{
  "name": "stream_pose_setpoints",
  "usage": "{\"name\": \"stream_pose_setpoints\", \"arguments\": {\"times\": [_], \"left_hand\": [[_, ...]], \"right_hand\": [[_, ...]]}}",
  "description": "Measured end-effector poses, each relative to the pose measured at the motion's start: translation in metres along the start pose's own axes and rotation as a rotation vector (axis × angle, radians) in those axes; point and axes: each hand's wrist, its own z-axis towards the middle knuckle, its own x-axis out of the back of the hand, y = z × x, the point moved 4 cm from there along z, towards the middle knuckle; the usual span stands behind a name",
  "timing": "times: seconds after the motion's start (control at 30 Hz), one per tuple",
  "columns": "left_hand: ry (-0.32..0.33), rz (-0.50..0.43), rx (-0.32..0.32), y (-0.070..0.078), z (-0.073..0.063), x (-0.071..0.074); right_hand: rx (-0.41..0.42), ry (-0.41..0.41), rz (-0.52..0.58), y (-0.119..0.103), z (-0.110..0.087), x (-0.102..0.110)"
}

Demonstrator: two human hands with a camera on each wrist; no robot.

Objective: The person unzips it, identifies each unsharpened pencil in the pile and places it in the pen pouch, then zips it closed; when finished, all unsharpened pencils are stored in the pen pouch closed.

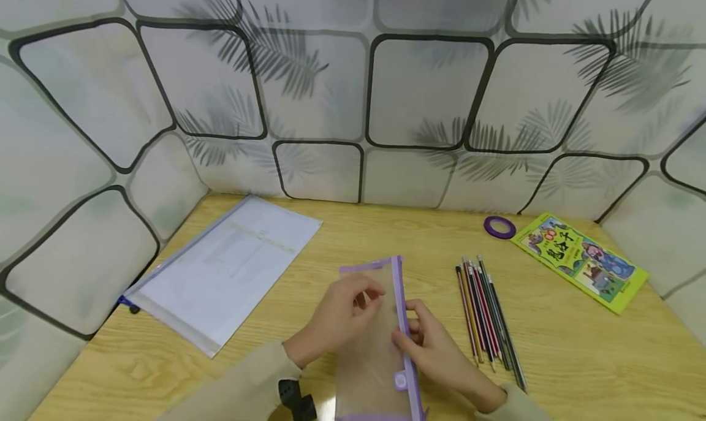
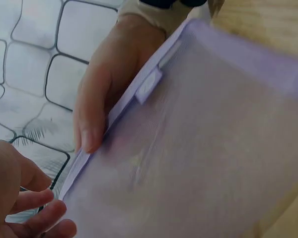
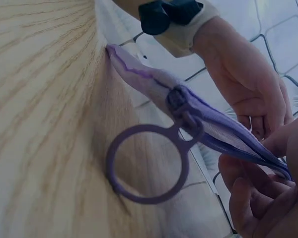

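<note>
A see-through mesh zip pouch (image 1: 366, 353) with purple edging is held tilted above the table in the head view. My right hand (image 1: 441, 350) grips its zip edge, thumb on the near face and fingers behind. My left hand (image 1: 346, 307) hovers over the pouch's upper part, fingers loosely bent with nothing seen between them. In the left wrist view, the left fingertips (image 2: 52, 215) are by the pouch's edge; contact is unclear. The right wrist view shows a purple zip pull ring (image 3: 109, 168) hanging from the slider, the zip's two sides parted beside it.
Several pencils (image 1: 485, 311) lie bunched right of the pouch. Behind them are a purple tape roll (image 1: 500, 227) and a yellow-green illustrated booklet (image 1: 581, 261). A clear document sleeve with white paper (image 1: 231, 261) lies at the left. A patterned curtain (image 1: 320, 90) borders the table.
</note>
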Motion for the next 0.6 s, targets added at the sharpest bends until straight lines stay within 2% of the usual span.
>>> {"name": "stream_pose_setpoints", "arguments": {"times": [0.13, 0.33, 0.6], "left_hand": [[-0.054, 0.006, 0.022, 0.002, -0.007, -0.004], [-0.1, -0.064, 0.075, 0.004, -0.01, -0.009], [-0.091, -0.156, 0.124, 0.002, -0.011, -0.012]], "right_hand": [[-0.001, 0.009, -0.012, -0.001, 0.003, 0.0], [0.024, 0.006, 0.003, -0.004, 0.007, -0.001], [0.105, -0.007, -0.048, -0.011, 0.007, 0.002]]}}
